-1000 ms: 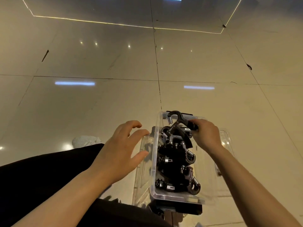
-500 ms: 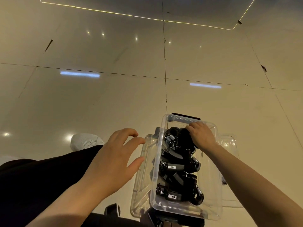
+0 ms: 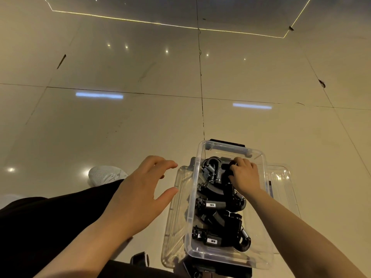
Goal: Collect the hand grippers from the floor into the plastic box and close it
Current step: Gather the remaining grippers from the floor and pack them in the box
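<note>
Now the beige tiled floor (image 3: 140,121) fills most of the head view, its dark joint lines sitting lower in the frame than half a second ago, since the camera has tipped slightly. One clear plastic box (image 3: 265,197) stands on the floor at lower right, open, in the same place as before. One clear lid (image 3: 285,181) lies flat beneath and beside it, showing past both long walls. Black latches (image 3: 226,142) show at the far and near ends of the box.

Inside the box lies a heap of black hand grippers (image 3: 218,217) with coiled steel springs; at least four can be made out, but the tangle prevents an exact count. None is visible on the floor.

Two hands are present. The left hand (image 3: 138,195) hovers over the floor just left of the box, fingers spread and relaxed, holding nothing; it has hardly shifted since the earlier frame. The right hand (image 3: 245,177) has sunk deeper into the far end of the box than a second ago, when it held one gripper above the rim; its grip is now clenched, fingers curled on the topmost gripper of the heap.

One white shoe (image 3: 106,175) and a black trouser leg (image 3: 50,227) occupy the lower left.
</note>
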The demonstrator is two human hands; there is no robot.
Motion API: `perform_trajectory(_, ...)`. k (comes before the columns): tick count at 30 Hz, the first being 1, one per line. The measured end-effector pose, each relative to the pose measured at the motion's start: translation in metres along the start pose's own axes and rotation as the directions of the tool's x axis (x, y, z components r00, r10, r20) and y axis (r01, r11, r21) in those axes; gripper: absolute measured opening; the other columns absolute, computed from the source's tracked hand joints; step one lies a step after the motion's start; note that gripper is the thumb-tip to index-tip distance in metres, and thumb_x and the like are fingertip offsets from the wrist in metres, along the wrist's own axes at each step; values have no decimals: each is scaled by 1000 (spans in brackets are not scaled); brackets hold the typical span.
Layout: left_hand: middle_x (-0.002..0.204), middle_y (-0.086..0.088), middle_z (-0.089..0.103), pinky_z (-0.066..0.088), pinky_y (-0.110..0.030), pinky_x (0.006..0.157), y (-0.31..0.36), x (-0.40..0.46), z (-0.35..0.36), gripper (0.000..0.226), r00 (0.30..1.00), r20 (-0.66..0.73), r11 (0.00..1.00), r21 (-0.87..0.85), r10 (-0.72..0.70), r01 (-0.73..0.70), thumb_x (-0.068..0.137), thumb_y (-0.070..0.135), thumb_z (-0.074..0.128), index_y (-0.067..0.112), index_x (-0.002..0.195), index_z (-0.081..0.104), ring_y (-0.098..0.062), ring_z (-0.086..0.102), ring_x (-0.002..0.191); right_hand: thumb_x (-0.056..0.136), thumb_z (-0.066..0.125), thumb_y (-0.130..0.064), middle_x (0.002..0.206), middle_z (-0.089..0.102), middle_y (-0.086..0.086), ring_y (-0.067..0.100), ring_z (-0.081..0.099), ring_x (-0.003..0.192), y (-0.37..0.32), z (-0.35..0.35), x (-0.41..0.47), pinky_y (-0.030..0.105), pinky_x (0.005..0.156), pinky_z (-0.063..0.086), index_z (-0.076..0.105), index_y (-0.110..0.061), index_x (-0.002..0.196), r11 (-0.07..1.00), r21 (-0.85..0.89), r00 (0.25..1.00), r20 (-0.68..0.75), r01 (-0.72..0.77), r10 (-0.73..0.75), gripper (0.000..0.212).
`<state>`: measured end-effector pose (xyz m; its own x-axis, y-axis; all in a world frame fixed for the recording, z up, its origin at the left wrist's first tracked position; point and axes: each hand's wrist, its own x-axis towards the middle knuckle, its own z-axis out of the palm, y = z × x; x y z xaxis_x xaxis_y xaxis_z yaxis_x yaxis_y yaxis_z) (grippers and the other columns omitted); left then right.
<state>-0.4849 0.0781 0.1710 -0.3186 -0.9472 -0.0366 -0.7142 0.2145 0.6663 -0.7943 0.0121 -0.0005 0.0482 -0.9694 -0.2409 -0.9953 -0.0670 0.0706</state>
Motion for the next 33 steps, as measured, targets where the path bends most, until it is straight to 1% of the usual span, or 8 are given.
perform_trajectory(6,115,32,30,35,-5,77,-2,-3,-1,43,1000,12,1000,14,11,-11,86,45,57,41,126,43,13,42,102,90,55,-30,137,45,3,26,35,131,-6,1,2,53,108,20,64,-20,110,1000,-20,1000,13,-14,14,25)
perform_trajectory(13,112,29,36,31,-4,75,-7,-4,0,49,996,88,998,55,3,-8,88,44,53,45,132,33,9,40,102,89,57,-34,138,43,2,26,36,129,-19,-5,6,50,106,23,55,-23,122,1000,-20,997,76,-18,19,35)
perform_trajectory(18,131,23,33,35,-16,94,-10,-7,7,53,973,229,990,140,-11,-21,91,47,47,40,138,25,4,33,118,86,60,-33,135,47,2,25,40,127,-17,-11,6,49,106,24,44,-22,129,999,1,997,69,-38,38,48)
perform_trajectory(22,152,8,16,20,-29,111,-5,3,41,69,933,358,956,281,-20,-87,88,46,51,31,146,16,-11,16,138,84,60,-30,135,47,3,26,43,124,-2,-16,-8,46,104,28,45,-20,130,996,62,996,64,-67,63,49)
perform_trajectory(25,156,1,0,7,-37,114,-1,7,83,82,890,456,910,377,-21,-172,84,46,59,25,148,11,-16,0,143,88,54,-22,136,49,1,25,44,124,9,-19,-25,44,106,26,54,-24,127,993,117,1000,12,-14,12,39)
perform_trajectory(28,156,-6,-8,1,-45,114,-4,3,110,90,831,550,796,539,-85,-276,84,37,62,17,148,4,-22,-6,143,89,57,-16,128,57,1,24,50,119,14,-21,-50,46,106,28,65,-24,113,976,218,993,-117,6,20,27)
perform_trajectory(31,156,-8,-1,0,-50,114,-5,8,119,89,839,538,715,616,-77,-330,88,33,58,16,147,-7,-25,-2,143,88,61,-17,123,60,0,24,54,113,12,-23,-71,42,100,34,66,-23,111,937,350,986,-148,-22,78,24)
perform_trajectory(33,156,-7,3,2,-50,114,-4,11,120,90,831,549,736,598,-88,-317,87,45,56,19,148,-5,-24,0,143,89,60,-21,126,57,-1,23,53,114,7,-25,-79,41,100,35,66,-25,113,911,411,989,-117,-37,93,24)
